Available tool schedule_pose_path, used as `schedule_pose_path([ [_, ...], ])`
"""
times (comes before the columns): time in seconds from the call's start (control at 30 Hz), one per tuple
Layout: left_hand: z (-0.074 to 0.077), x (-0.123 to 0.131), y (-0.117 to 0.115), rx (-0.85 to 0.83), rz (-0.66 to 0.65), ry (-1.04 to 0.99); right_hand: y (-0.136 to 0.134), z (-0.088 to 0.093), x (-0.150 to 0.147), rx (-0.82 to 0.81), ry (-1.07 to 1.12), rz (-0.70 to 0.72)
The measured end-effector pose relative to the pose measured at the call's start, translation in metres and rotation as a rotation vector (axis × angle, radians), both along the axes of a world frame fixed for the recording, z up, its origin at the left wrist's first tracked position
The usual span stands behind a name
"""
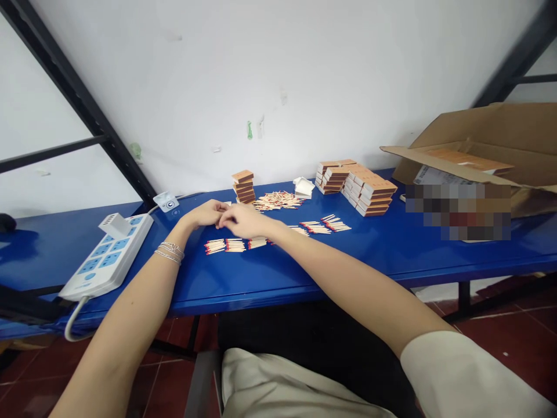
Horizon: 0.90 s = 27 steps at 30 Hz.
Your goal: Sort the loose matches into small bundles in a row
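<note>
My left hand (205, 213) and my right hand (248, 220) meet above the blue table, fingers bent and pressed together at the tips. A small white edge (228, 203) shows just behind the fingers; what they grip is mostly hidden. Beyond them lies a loose heap of red-tipped matches (278, 201), beside a short stack of brown matchboxes (243, 187). Nearer to me, matches lie in small bundles, such as the bundle (235, 245) below my right hand and the bundle (336, 223) farther right. My right forearm covers part of the rows.
Open white matchbox trays (303, 187) sit behind the heap. Many matchboxes (368, 188) are stacked right of them. An open cardboard box (452, 139) stands at the far right, near a blurred patch. On the left are a power strip (108, 255) and a white card (166, 201).
</note>
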<state>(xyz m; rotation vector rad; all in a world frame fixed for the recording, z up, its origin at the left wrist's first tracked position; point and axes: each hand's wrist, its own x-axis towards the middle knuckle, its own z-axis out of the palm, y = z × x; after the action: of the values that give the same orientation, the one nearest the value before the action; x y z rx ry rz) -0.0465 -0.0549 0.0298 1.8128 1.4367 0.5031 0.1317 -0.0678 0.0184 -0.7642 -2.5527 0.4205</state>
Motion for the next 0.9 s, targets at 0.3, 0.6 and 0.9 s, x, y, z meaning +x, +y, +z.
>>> schedule_pose_path([
  [0.3, 0.002, 0.005, -0.003, -0.003, 0.026, -0.010, 0.058, 0.004, 0.063, -0.025, -0.158, -0.512],
  [0.6, 0.003, 0.006, -0.004, -0.003, 0.035, -0.033, 0.060, -0.003, 0.054, 0.025, -0.170, -0.521],
  [0.9, 0.004, 0.007, -0.005, -0.002, 0.028, -0.033, 0.058, -0.007, 0.051, 0.074, -0.163, -0.510],
])
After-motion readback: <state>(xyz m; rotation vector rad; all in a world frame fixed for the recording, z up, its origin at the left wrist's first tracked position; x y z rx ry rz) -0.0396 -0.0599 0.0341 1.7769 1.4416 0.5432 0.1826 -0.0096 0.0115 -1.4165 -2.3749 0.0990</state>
